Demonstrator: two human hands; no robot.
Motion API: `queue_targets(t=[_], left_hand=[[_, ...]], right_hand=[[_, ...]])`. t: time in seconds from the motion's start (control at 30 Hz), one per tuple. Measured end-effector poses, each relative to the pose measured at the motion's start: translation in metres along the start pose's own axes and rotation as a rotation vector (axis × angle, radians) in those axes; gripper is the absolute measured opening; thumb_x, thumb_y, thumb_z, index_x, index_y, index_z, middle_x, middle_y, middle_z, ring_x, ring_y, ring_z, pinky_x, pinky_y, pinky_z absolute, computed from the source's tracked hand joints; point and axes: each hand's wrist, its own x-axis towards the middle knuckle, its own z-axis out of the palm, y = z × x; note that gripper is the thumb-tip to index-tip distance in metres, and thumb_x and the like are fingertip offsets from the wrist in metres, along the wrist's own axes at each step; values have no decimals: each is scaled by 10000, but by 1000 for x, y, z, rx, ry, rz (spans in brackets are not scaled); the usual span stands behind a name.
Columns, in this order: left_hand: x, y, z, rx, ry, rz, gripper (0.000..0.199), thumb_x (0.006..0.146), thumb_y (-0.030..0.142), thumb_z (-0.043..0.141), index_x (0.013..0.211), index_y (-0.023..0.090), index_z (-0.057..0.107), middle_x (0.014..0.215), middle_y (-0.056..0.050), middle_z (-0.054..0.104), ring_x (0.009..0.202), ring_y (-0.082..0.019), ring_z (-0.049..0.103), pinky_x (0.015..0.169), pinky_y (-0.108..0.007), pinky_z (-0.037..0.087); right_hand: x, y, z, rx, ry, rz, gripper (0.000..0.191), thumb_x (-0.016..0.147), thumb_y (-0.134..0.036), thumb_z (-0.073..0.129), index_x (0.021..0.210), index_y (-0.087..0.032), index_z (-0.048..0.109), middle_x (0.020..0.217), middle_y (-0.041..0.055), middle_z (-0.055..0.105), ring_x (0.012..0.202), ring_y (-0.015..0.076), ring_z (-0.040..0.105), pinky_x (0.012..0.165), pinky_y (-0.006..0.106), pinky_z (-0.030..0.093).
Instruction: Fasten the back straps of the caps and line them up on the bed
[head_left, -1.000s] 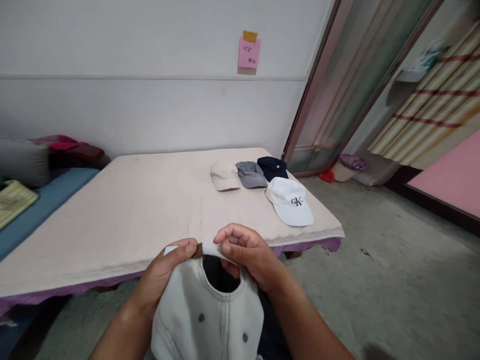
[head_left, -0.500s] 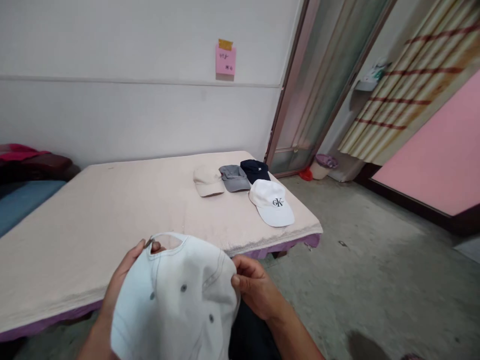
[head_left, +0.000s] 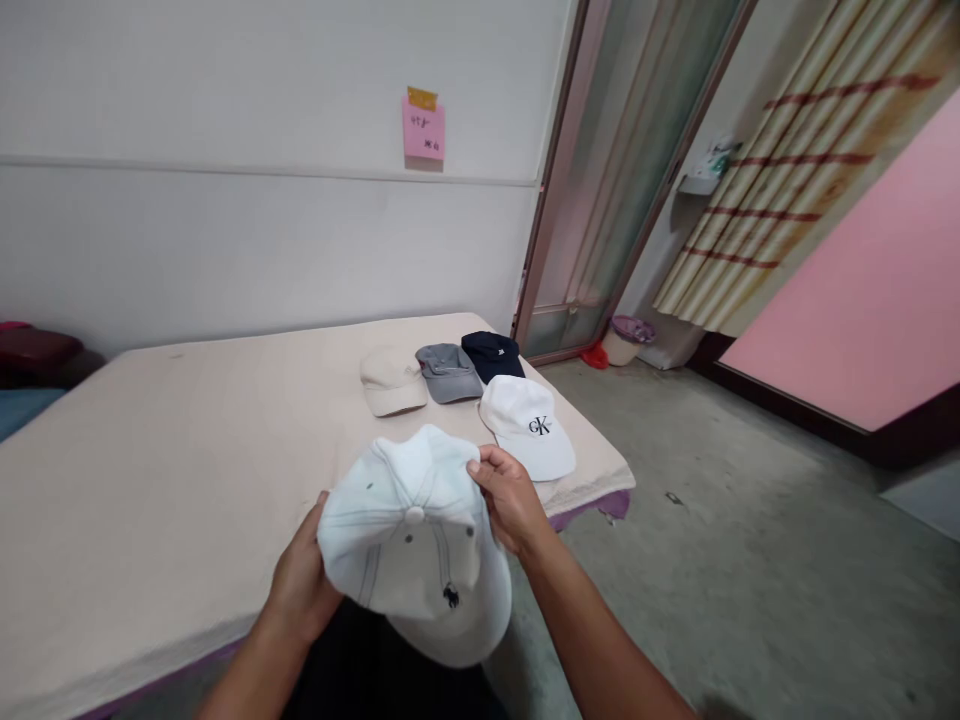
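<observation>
Between my hands is a pale, whitish baseball cap (head_left: 397,590) with a dark embroidered emblem, its crown facing me and its brim pointing down. My left hand (head_left: 306,575) grips the cap's left edge; some of its fingers are hidden behind the fabric. On the other side, my right hand (head_left: 510,495) pinches the cap's edge between thumb and fingers. Beyond, on the bed, lie a white cap (head_left: 521,415) with dark letters, a navy cap (head_left: 491,355), a grey cap (head_left: 450,373) and a beige cap (head_left: 391,380).
The caps lie on a bed (head_left: 187,480) with a light cover, against a wall bearing a pink note (head_left: 424,130). To the right are a concrete floor (head_left: 720,570), a waste bin (head_left: 622,342) and a striped curtain (head_left: 787,180). Dark red cloth (head_left: 34,352) sits far left.
The held cap has been turned, so its crown top and emblem now show instead of its back opening. Both hands appear higher and farther right, and the view has shifted slightly.
</observation>
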Motion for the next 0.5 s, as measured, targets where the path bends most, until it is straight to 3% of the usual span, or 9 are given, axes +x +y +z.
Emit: queue_targets(t=[0.13,0.3,0.4,0.5], left_hand=[[51,-2,20,61,2,42,275,760,182,646,1024,119,687,984,-103,738,941,-253,673,824,-313,525],[112,-3,35,100,-92,61,218,840,186,508,971,109,664,985,-125,721,955,-232,666,861,-319,514],[141,-16,26,190,-30,107,180,859,204,488,925,119,633,972,-136,705,911,-213,675,834,-329,525],[158,-39,4,314,67,140,132,826,230,558,886,118,597,966,-155,683,842,-211,685,754,-335,541]], right_hand=[[46,-1,-14,-121,22,-53,231,633,-301,712,735,-166,556,601,-50,535,537,98,451,538,220,353],[107,0,-37,-356,78,-175,215,674,-341,633,774,-162,570,653,-22,560,575,120,477,570,250,382],[144,5,-58,-477,129,-227,212,691,-326,599,821,-158,608,729,5,601,659,149,518,643,277,411],[164,22,-78,-629,206,-274,264,660,-276,607,891,-151,639,807,38,638,788,204,553,781,342,421]])
